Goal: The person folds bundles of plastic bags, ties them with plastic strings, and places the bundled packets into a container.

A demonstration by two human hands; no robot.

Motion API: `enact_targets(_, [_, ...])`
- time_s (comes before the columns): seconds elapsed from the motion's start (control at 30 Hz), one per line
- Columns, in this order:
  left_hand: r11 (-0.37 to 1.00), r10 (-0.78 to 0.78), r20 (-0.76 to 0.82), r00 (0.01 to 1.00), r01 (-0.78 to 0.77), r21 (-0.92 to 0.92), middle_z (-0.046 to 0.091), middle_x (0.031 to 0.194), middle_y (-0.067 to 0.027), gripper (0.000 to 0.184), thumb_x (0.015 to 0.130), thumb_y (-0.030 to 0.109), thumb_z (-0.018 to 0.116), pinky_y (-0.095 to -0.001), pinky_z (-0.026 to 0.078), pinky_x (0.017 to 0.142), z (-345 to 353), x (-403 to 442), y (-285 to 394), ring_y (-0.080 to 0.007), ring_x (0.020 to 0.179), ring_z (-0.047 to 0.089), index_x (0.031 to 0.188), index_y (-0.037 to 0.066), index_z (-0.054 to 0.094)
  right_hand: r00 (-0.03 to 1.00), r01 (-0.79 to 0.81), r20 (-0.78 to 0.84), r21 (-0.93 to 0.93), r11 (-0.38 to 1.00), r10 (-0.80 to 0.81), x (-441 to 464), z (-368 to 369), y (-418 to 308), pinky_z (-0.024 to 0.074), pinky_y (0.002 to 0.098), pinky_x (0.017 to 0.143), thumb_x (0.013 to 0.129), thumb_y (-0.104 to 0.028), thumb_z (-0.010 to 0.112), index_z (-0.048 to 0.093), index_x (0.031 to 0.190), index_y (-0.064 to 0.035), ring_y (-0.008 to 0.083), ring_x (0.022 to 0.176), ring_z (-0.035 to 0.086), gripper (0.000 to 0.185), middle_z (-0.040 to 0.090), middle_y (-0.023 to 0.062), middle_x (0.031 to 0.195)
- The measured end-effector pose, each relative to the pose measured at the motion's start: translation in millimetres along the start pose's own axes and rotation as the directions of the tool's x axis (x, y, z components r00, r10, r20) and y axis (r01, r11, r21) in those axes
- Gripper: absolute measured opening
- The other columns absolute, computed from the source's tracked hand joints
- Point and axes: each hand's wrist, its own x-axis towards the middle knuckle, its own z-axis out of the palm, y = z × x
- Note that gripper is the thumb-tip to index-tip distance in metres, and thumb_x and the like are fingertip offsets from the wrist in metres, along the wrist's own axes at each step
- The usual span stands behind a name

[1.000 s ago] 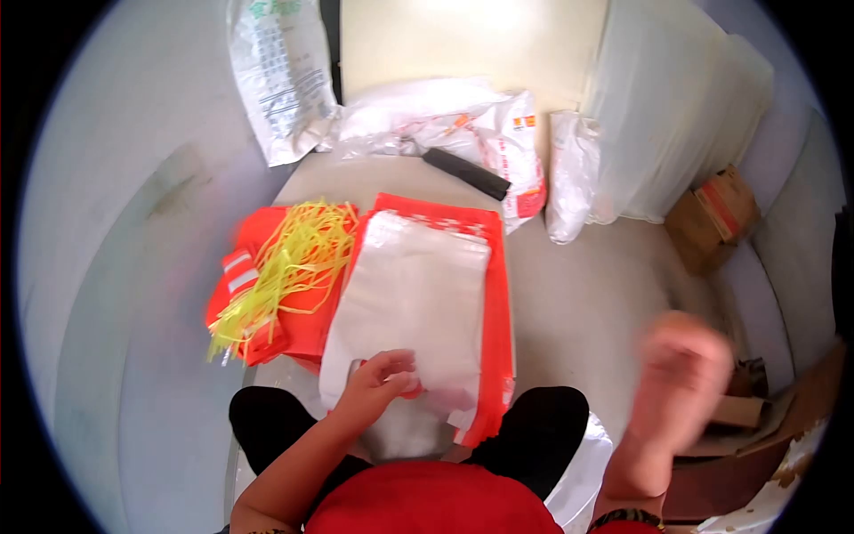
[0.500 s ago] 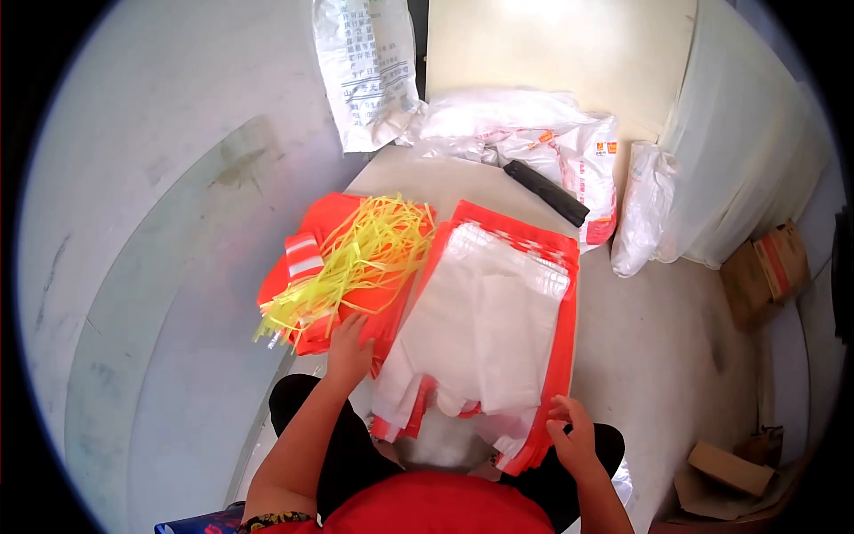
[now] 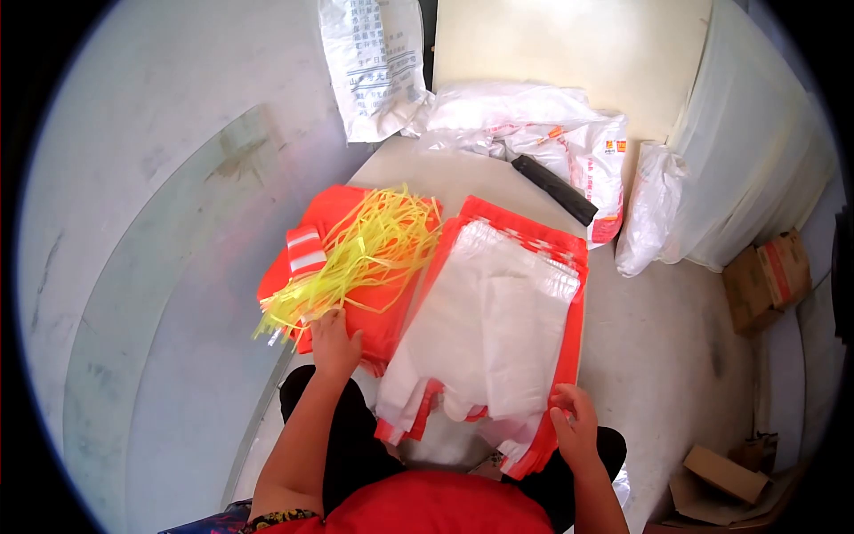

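A bundle of thin yellow plastic strips [image 3: 369, 254] lies loosely across a folded pile of red-orange plastic bags [image 3: 334, 206]. At the bundle's lower end is my left hand [image 3: 335, 345], its fingertips at the strips and its thumb held apart. To the right, a stack of white, see-through vest-type plastic bags [image 3: 520, 325] with red ones [image 3: 576, 331] beneath rests over the near end of the table. My right hand [image 3: 576, 423] is by the lower right edge of this stack, fingers loosely bent and apart. Nothing shows in its grasp.
The pale table [image 3: 409, 169] carries a black roll [image 3: 553, 190] and white printed sacks [image 3: 507, 107] at its far end. A white plastic bundle [image 3: 649, 209] stands at the right. Cardboard boxes [image 3: 767, 278] sit further right, and an opened carton [image 3: 725, 476] is at lower right.
My left hand has shifted left and slightly up, from the red-orange bags to the lower end of the yellow strips. My right hand stays beside the stack. The view has shifted slightly.
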Motion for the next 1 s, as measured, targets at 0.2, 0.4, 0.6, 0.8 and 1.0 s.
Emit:
enact_targets(0.2, [0.573, -0.006, 0.330, 0.944, 0.273, -0.772, 0.063, 0.128, -0.0113, 0.050, 0.094, 0.020, 0.073, -0.0346, 0.050, 0.095, -53, -37, 85, -0.0221, 0.107, 0.061, 0.139, 0.001, 0.062, 0.954, -0.264, 0.232, 0.331, 0.906, 0.193, 16, 29, -29, 0.0509, 0.0321, 0.100, 0.099, -0.001, 0.061, 0.061, 0.132, 0.0000, 0.0168, 0.116, 0.063, 0.033, 0.065, 0.0087, 0.126])
enact_targets(0.4, [0.173, 0.337, 0.671, 0.660, 0.657, -0.734, 0.050, 0.150, -0.0096, 0.051, 0.107, 0.024, 0.056, -0.0339, 0.046, 0.103, -65, -78, 157, -0.0195, 0.131, 0.052, 0.152, 0.003, 0.048, 0.983, 0.156, -0.033, -0.351, 0.923, -0.178, 52, 36, -17, 0.0511, 0.0396, 0.102, 0.095, -0.016, 0.068, 0.056, 0.142, -0.0030, 0.0272, 0.117, 0.064, 0.050, 0.064, 0.0176, 0.130])
enact_targets(0.6, [0.001, 0.413, 0.743, 0.527, 0.815, -0.579, 0.041, 0.161, -0.0138, 0.060, 0.110, 0.031, 0.050, -0.0397, 0.044, 0.108, -55, -84, 192, -0.0250, 0.140, 0.048, 0.159, 0.000, 0.035, 0.981, -0.182, 0.015, -0.245, 0.952, 0.192, 87, 34, -4, 0.0502, 0.0435, 0.101, 0.093, -0.027, 0.071, 0.045, 0.152, -0.0030, 0.0390, 0.120, 0.063, 0.069, 0.063, 0.0253, 0.134])
enact_targets(0.8, [0.022, 0.405, 0.748, 0.526, 0.812, -0.583, 0.041, 0.161, -0.0141, 0.060, 0.111, 0.031, 0.047, -0.0408, 0.042, 0.111, -52, -87, 194, -0.0275, 0.139, 0.049, 0.158, -0.004, 0.034, 0.974, -0.210, 0.025, -0.253, 0.944, 0.223, 103, 41, -13, 0.0513, 0.0422, 0.099, 0.087, -0.031, 0.076, 0.033, 0.161, -0.0109, 0.0367, 0.117, 0.066, 0.088, 0.065, 0.0257, 0.132])
enact_targets(1.0, [-0.003, 0.376, 0.776, 0.506, 0.838, -0.545, 0.040, 0.162, -0.0137, 0.061, 0.111, 0.032, 0.049, -0.0386, 0.034, 0.119, -56, -86, 196, -0.0248, 0.146, 0.040, 0.158, -0.004, 0.035, 0.972, -0.217, 0.056, -0.158, 0.963, 0.228, 107, 43, -39, 0.0436, 0.0457, 0.113, 0.080, -0.023, 0.086, 0.020, 0.162, -0.0029, 0.0445, 0.134, 0.054, 0.107, 0.054, 0.0300, 0.145])
